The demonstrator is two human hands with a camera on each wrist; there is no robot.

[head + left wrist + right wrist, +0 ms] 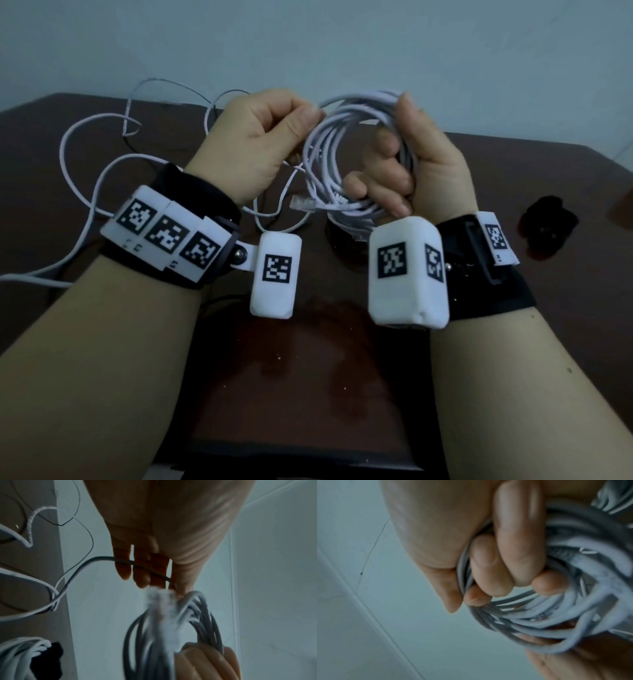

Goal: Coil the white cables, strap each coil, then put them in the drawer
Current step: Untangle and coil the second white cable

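Note:
My right hand (399, 161) grips a coil of white network cable (327, 150) and holds it upright above the dark brown table (513, 178). In the right wrist view its fingers (510, 561) curl through the loops (539, 623). A clear plug (300, 204) hangs from the coil's lower edge. My left hand (291, 120) is closed round the free strand just left of the coil. That strand crosses the fingers (140, 569) in the left wrist view. The rest of the cable (77, 154) trails in loose loops over the table's left side.
A thinner white wire (154, 84) loops at the table's back left. A black object (548, 224) lies on the table at right. In the left wrist view another bundle of white loops (18, 654) sits against something black (49, 660). A wall stands behind.

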